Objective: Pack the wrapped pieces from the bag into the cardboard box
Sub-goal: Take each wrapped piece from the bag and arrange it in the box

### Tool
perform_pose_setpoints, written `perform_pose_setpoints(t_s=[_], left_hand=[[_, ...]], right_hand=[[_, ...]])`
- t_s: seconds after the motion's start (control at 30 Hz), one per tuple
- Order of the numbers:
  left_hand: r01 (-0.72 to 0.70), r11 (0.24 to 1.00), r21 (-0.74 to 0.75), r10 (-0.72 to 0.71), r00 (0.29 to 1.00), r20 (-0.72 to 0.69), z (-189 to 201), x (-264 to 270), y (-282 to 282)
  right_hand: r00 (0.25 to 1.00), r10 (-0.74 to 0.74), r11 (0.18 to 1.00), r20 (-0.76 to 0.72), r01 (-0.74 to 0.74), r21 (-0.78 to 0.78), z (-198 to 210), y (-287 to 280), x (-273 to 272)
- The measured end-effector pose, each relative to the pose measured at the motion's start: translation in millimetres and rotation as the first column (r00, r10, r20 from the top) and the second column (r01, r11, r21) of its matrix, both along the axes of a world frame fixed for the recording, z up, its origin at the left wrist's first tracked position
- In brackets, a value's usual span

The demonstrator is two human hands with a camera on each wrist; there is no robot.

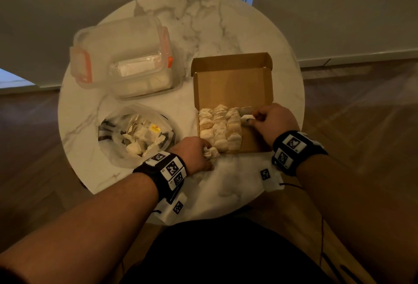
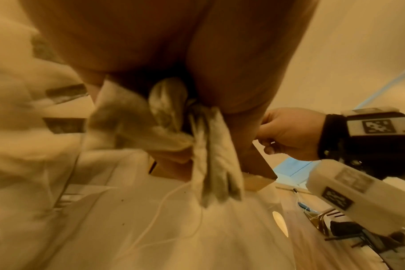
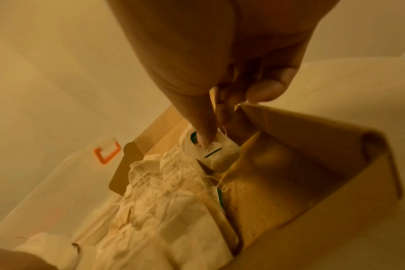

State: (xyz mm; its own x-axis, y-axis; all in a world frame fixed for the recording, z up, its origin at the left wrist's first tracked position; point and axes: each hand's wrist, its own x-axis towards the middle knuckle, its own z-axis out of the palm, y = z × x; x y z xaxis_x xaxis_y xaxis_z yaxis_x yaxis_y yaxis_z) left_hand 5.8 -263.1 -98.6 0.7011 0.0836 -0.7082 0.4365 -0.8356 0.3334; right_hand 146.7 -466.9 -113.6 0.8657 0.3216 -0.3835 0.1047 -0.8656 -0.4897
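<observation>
Three rows of wrapped pieces point(image 1: 219, 128) fill the left of the open box point(image 1: 233, 84); more lie in the bag point(image 1: 135, 134) beside it. The right hand point(image 1: 274, 121) reaches into the box, fingertips point(image 3: 205, 138) pinching a tagged piece point(image 3: 222, 153). The left hand point(image 1: 194, 154), just outside the box's near corner, grips a crumpled piece point(image 1: 210, 153).

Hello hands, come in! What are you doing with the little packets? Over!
Left hand grips a packet by the box. Right hand presses one into the fourth row. More in the bag. Nothing in the way.
</observation>
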Motion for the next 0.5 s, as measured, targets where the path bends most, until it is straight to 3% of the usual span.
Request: perform_pose_setpoints(t_s=[0.27,0.4,0.5], left_hand=[[0.003,1.0,-0.018,-0.003,1.0,-0.002,-3,1,0],[-0.015,1.0,-0.024,0.015,1.0,-0.001,-4,1,0],[-0.016,0.999,-0.028,0.016,1.0,-0.004,-4,2,-1]], right_hand=[[0.997,-0.078,0.994,0.005,0.079,-0.073,-7,16,4],[0.982,-0.188,0.982,-0.004,0.188,0.033,-4,9,-3],[0.986,-0.168,0.985,-0.011,0.168,0.04,0,3,-14]])
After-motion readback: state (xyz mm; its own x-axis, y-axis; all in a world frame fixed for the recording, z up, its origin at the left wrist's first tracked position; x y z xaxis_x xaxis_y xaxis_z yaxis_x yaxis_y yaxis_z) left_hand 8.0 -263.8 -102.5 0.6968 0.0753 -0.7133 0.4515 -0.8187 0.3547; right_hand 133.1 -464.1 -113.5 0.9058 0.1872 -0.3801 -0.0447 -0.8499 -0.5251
